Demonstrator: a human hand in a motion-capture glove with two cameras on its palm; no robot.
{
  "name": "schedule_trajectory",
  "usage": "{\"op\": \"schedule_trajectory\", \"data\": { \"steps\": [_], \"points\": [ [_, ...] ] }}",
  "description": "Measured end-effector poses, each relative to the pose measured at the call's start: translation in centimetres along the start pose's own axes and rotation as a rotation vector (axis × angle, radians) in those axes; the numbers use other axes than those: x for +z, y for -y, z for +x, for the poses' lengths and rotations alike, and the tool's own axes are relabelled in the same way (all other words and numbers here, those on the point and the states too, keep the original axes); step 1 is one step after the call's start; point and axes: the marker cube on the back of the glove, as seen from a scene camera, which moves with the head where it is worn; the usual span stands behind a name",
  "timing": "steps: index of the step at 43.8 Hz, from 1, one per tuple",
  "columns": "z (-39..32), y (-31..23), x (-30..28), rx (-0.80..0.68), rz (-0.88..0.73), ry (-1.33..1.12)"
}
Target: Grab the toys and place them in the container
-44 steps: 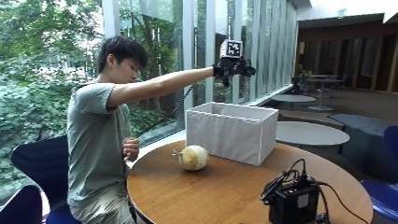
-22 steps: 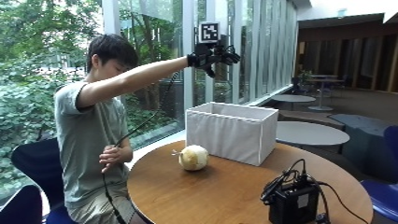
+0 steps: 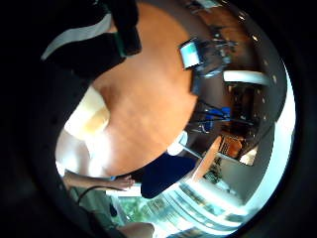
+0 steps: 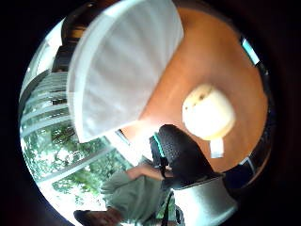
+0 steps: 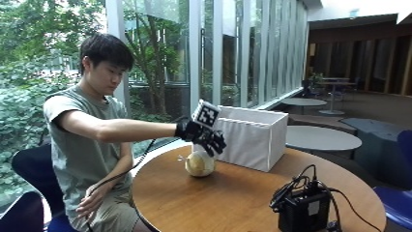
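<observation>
- We look at a round wooden counter [image 5: 212, 198] by a wall of tall windows, green trees outside, more round tables further back in the room.
- A dark chair [image 5: 29, 169] stands behind the seated person, by the glass.
- A black device with cables [image 5: 302, 210] sits near the counter's edge, well apart from everything else.
- The white fabric container [image 5: 254, 135] stands upright on the counter's window side, open at the top; we cannot see inside it from here, and the thumb side palm view shows only its pale wall [image 4: 117, 66].
- The toy [image 5: 200, 163], a round cream-coloured ball, rests on the counter just beside the container, not in it.
- The gloved right hand [image 5: 205, 136] hovers just above the toy, fingers spread downward and relaxed, grasping nothing.
- The bare left hand [image 5: 90, 207] rests in the lap.
</observation>
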Motion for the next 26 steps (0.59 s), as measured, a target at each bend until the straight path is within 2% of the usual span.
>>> {"op": "schedule_trajectory", "data": {
  "steps": [1,3,6,8,12,21,26],
  "points": [
    [-0.1,0.0,1.7,-0.074,-0.039,-0.049],
    [-1.5,0.7,4.4,-0.095,-0.087,-0.068],
    [-5.9,3.0,6.8,0.072,-0.086,0.092],
    [-8.8,4.2,7.8,0.151,-0.037,0.231],
    [-10.3,4.9,8.7,0.158,0.117,0.372],
    [-10.4,6.1,8.7,0.192,0.341,0.385],
    [-10.5,7.0,8.1,0.218,0.41,0.382]
  ]
}}
